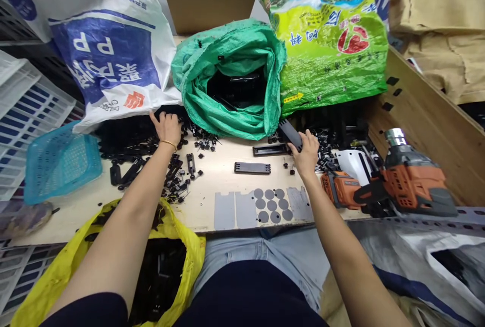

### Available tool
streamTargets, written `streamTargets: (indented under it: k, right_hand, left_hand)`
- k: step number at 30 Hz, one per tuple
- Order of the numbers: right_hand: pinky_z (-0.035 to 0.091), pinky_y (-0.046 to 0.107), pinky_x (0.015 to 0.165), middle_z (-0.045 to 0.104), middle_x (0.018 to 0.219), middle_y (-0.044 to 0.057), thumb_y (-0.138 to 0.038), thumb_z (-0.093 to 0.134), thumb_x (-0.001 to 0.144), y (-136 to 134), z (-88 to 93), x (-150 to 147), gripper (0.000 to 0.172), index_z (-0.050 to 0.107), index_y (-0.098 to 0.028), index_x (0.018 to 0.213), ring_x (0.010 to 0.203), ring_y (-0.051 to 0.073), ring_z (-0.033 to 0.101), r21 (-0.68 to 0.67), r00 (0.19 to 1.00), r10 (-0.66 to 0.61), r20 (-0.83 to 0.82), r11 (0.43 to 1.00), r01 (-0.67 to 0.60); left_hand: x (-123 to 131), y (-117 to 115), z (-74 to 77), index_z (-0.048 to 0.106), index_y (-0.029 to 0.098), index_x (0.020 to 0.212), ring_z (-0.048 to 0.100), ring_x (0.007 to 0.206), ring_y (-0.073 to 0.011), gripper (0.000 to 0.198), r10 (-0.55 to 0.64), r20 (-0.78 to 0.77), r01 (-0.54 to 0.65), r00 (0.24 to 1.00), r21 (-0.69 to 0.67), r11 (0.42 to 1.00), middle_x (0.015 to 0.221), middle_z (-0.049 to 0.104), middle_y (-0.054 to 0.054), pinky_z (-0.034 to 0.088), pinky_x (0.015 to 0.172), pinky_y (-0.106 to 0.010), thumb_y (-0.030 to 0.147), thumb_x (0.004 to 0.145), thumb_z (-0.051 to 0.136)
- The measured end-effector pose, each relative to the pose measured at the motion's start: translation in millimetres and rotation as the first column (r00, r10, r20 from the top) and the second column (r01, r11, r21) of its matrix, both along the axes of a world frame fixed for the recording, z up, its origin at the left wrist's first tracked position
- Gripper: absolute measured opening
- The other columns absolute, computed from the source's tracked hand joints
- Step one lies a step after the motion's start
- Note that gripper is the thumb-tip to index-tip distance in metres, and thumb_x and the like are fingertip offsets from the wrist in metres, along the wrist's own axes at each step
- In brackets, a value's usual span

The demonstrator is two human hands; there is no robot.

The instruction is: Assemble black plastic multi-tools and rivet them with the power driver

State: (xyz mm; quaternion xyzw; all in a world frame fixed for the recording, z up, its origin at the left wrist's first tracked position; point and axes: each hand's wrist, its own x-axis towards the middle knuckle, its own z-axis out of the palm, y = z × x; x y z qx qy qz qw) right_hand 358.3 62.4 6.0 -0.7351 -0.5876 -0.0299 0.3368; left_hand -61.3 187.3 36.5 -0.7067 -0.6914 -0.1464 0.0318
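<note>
My left hand reaches into a heap of small black plastic parts by the white bag's lower edge. Its little finger sticks out to the side, the fingers look apart, and some fingertips are hidden. In my right hand, closed fingers hold a dark grey rectangular plastic piece, tilted beside the green sack. Close by lies a hollow black rectangular frame. A similar grey piece with notched ends lies flat mid-table. Black-headed pins are scattered below the green sack.
A green woven sack holds black parts; white and yellow-green bags flank it. An orange cordless power tool lies right. Grey discs and plates line the front edge. A yellow bag and blue basket are left.
</note>
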Motion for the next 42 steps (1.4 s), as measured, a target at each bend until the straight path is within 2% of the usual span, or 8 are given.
streamTargets:
  k: [6, 10, 11, 14, 19, 23, 29, 42]
  right_hand:
    - [0.046, 0.042, 0.087, 0.064, 0.109, 0.011, -0.048, 0.059, 0.079, -49, 26.2, -20, 0.047, 0.058, -0.018, 0.115, 0.098, 0.026, 0.058, -0.06, 0.941, 0.213, -0.261, 0.97, -0.236]
    - [0.05, 0.033, 0.07, 0.069, 0.088, 0.006, -0.047, 0.062, 0.075, -68, 9.5, -63, 0.043, 0.064, -0.017, 0.106, 0.076, 0.02, 0.064, -0.32, 0.725, 0.377, -0.577, 0.712, -0.625]
    - [0.05, 0.033, 0.071, 0.069, 0.088, 0.007, -0.045, 0.064, 0.073, -64, 0.7, -71, 0.042, 0.065, -0.017, 0.104, 0.077, 0.021, 0.064, -0.342, 0.735, 0.364, -0.572, 0.709, -0.617]
    - [0.049, 0.038, 0.078, 0.069, 0.095, 0.01, -0.039, 0.065, 0.071, -31, -23.5, -84, 0.042, 0.064, -0.015, 0.105, 0.084, 0.024, 0.063, -0.312, 0.854, 0.229, -0.466, 0.861, -0.402]
    - [0.046, 0.042, 0.085, 0.067, 0.1, 0.01, -0.038, 0.064, 0.071, -4, -22.3, -78, 0.041, 0.062, -0.016, 0.105, 0.091, 0.027, 0.061, -0.232, 0.907, 0.201, -0.371, 0.925, -0.3]
    - [0.044, 0.04, 0.086, 0.061, 0.105, 0.012, -0.038, 0.055, 0.08, -62, -10.8, -70, 0.039, 0.058, -0.017, 0.113, 0.098, 0.027, 0.055, -0.165, 0.919, 0.327, -0.219, 0.916, -0.365]
    - [0.042, 0.041, 0.082, 0.056, 0.099, 0.013, -0.044, 0.054, 0.083, -138, -35.2, -64, 0.043, 0.057, -0.015, 0.116, 0.093, 0.028, 0.049, -0.306, 0.96, 0.28, -0.032, 0.911, -0.276]
    - [0.034, 0.044, 0.086, 0.059, 0.105, 0.012, -0.027, 0.051, 0.085, -124, -27.9, -64, 0.025, 0.054, -0.02, 0.109, 0.1, 0.029, 0.048, -0.333, 0.92, 0.392, 0.022, 0.87, -0.363]
  left_hand:
    - [31, -69, 33.0, 0.049, 0.014, 0.102, 0.058, 0.092, -0.0253, 0.024, -0.039, 0.15, 0.04, 0.988, -0.005, 0.999, 0.091, 0.062, -0.012, 0.04, 0.088, -0.043, 0.034, 0.089, 0.044]
    - [81, -143, 12.7, 0.048, 0.02, 0.103, 0.055, 0.053, -0.0142, 0.026, -0.171, 0.423, 0.298, 0.89, -0.255, 0.92, 0.061, 0.058, 0.004, 0.039, 0.055, -0.024, 0.036, 0.082, 0.053]
    - [94, -158, 3.6, 0.045, 0.021, 0.109, 0.054, 0.05, -0.0134, 0.032, -0.16, 0.553, 0.395, 0.817, -0.336, 0.855, 0.059, 0.057, 0.006, 0.037, 0.052, -0.022, 0.035, 0.082, 0.053]
    - [126, -183, -23.1, 0.05, 0.021, 0.1, 0.051, 0.049, -0.0125, 0.021, -0.061, 0.653, 0.382, 0.755, -0.363, 0.85, 0.054, 0.052, 0.008, 0.034, 0.051, -0.021, 0.031, 0.081, 0.053]
    - [143, -192, -49.3, 0.056, 0.021, 0.093, 0.055, 0.065, -0.0159, 0.012, -0.115, 0.552, 0.298, 0.826, -0.253, 0.921, 0.067, 0.056, 0.002, 0.039, 0.062, -0.025, 0.027, 0.083, 0.057]
    - [141, -204, -63.5, 0.058, 0.019, 0.098, 0.055, 0.084, -0.0213, 0.015, -0.205, 0.424, 0.288, 0.882, -0.14, 0.947, 0.084, 0.059, -0.006, 0.043, 0.077, -0.031, 0.024, 0.084, 0.057]
    - [140, -221, -75.1, 0.056, 0.017, 0.112, 0.049, 0.095, -0.0255, 0.033, -0.229, 0.316, 0.27, 0.921, -0.093, 0.958, 0.101, 0.053, -0.01, 0.041, 0.081, -0.036, 0.031, 0.083, 0.06]
    - [136, -217, -71.6, 0.061, 0.02, 0.097, 0.055, 0.085, -0.02, 0.015, -0.267, 0.411, 0.334, 0.872, -0.1, 0.937, 0.086, 0.061, -0.004, 0.037, 0.077, -0.032, 0.03, 0.087, 0.057]
